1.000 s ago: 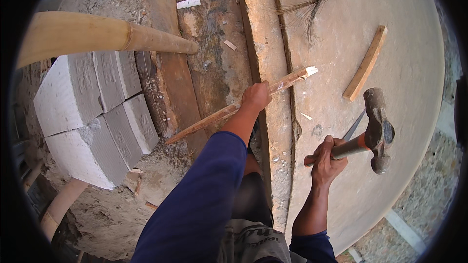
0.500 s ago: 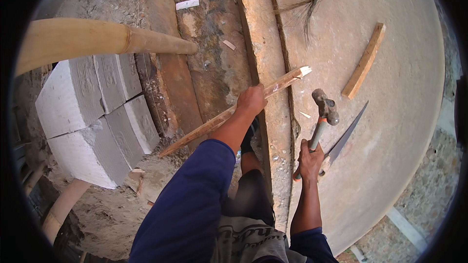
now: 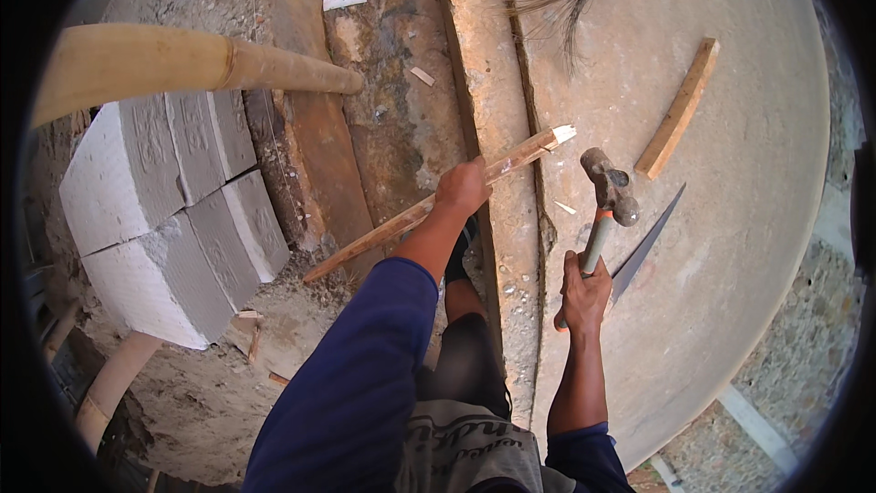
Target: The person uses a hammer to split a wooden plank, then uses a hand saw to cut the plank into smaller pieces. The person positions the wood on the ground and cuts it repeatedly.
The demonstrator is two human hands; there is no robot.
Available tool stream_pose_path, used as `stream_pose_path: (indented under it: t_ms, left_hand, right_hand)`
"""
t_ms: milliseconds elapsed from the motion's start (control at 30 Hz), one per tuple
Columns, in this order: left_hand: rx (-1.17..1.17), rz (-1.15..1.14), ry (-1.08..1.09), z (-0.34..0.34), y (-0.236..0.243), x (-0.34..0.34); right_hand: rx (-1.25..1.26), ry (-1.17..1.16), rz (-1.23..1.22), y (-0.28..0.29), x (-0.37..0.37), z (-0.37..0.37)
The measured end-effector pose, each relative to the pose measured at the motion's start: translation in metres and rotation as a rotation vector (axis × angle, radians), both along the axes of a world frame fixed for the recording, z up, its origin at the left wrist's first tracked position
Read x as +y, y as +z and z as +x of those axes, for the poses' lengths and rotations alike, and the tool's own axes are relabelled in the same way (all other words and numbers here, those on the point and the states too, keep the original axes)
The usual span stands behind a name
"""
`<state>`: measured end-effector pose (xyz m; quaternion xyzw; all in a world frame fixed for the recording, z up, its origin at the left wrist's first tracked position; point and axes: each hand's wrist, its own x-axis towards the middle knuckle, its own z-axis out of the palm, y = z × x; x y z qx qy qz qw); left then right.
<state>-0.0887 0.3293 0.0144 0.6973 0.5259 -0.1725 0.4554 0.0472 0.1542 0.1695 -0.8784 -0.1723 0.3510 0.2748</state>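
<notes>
While our left arm in its dark blue sleeve stretches forward, our left hand (image 3: 461,188) wraps its fingers fully around a long, rough wooden stick (image 3: 438,204), gripping it past the middle. That stick slants from lower left to upper right, its pale, splintered end resting over the raised concrete edge (image 3: 488,100) of a broad round concrete slab (image 3: 730,201). Our right forearm, bare below a rolled sleeve, reaches up beside it, and our right hand (image 3: 582,290) closes tight on the handle of a worn steel ball-peen hammer (image 3: 605,205), whose rusty grey head stands upright just right of the stick's end. Just beside that hand, a long, pointed metal blade (image 3: 650,243) lies flat on the slab, and a short flat wooden batten (image 3: 680,108) lies farther out. To our left, pale grey, grainy lightweight blocks (image 3: 164,210) are stacked under a thick smooth bamboo pole (image 3: 173,62).
</notes>
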Motion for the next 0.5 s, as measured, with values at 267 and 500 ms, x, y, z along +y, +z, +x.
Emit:
stream_pose_path:
  t_ms: [267,500]
  left_hand:
    - [0.021,0.046,0.042,-0.002,-0.006,-0.005]
    - [0.020,0.059,0.046,-0.005,-0.012,-0.016]
  right_hand:
    - [-0.144,0.049,0.476,0.013,0.002,-0.010]
    - [-0.038,0.096,-0.017,0.022,0.035,-0.006]
